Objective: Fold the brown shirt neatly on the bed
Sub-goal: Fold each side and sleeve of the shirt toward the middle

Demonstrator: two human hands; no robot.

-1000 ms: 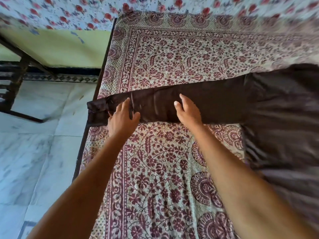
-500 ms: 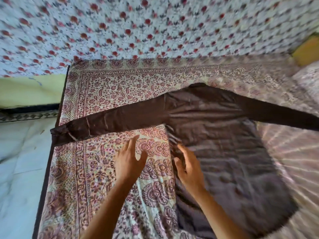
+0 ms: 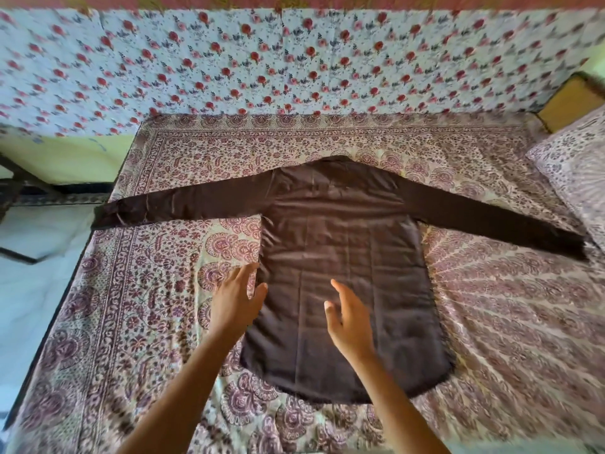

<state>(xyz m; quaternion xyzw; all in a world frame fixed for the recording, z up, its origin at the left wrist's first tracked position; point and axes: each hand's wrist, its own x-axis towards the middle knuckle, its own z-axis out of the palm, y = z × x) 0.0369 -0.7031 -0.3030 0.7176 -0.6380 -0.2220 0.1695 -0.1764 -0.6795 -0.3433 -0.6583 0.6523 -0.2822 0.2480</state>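
Off the sleeve now, left hand and right hand hover above brown shirt flat on bed, grips wide.

Single head view, forward-down over the bed, apparently close.

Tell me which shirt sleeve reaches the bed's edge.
The sleeve on the left: its cuff reaches the bed edge. The other sleeve ends on the bedsheet near the pillow.

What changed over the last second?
Both hands came off the sleeve and moved right: the left hand is now at the left side edge of the shirt, the right hand over its lower body, both open. The shirt stayed spread flat on the bed, sleeves out.
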